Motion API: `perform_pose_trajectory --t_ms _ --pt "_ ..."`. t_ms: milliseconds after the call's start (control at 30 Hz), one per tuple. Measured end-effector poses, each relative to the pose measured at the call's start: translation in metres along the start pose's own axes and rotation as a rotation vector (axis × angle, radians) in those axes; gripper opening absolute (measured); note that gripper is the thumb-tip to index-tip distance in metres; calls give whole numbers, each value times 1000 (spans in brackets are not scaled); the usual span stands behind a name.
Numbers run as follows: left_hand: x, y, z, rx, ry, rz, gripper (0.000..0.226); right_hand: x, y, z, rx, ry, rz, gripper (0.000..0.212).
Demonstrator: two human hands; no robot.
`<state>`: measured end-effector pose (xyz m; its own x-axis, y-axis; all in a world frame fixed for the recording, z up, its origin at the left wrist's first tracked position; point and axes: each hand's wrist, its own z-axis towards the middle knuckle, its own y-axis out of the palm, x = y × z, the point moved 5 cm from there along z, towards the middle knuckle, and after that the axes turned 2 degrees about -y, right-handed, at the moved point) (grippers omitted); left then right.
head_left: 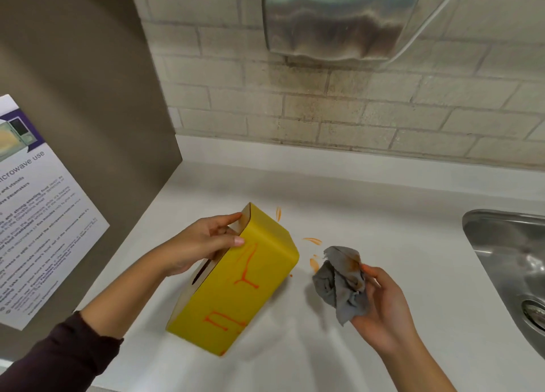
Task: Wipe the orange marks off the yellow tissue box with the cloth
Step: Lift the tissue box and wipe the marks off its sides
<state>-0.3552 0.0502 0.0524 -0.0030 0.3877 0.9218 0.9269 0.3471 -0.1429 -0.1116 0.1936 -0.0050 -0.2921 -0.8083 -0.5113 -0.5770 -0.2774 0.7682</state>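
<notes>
The yellow tissue box [250, 276] stands tilted on the white counter [383, 214], one long side facing up. Orange marks [246, 269] run across that side, with more near its lower end. My left hand [206, 244] grips the box's upper far edge, thumb on the yellow face and fingers over the brown cardboard top. My right hand [380, 306] holds a crumpled grey cloth [342, 282], stained orange-brown, just right of the box and apart from it.
Orange smears [312, 241] lie on the counter between box and cloth. A steel sink [507, 262] sits at the right edge. A metal dispenser [339, 17] hangs on the brick wall above. A grey panel with a microwave notice [38, 214] closes off the left.
</notes>
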Motion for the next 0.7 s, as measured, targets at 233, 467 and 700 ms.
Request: perform_pose_trajectory --t_ms 233,467,700 --pt "-32 0 8 55 -113 -81 28 3 -5 -3 26 -149 -297 44" --pt "-50 8 17 92 -183 -161 25 1 47 -9 43 -483 -760 32" --pt "-54 23 21 92 -166 -225 25 20 87 18 49 -863 -1138 28"
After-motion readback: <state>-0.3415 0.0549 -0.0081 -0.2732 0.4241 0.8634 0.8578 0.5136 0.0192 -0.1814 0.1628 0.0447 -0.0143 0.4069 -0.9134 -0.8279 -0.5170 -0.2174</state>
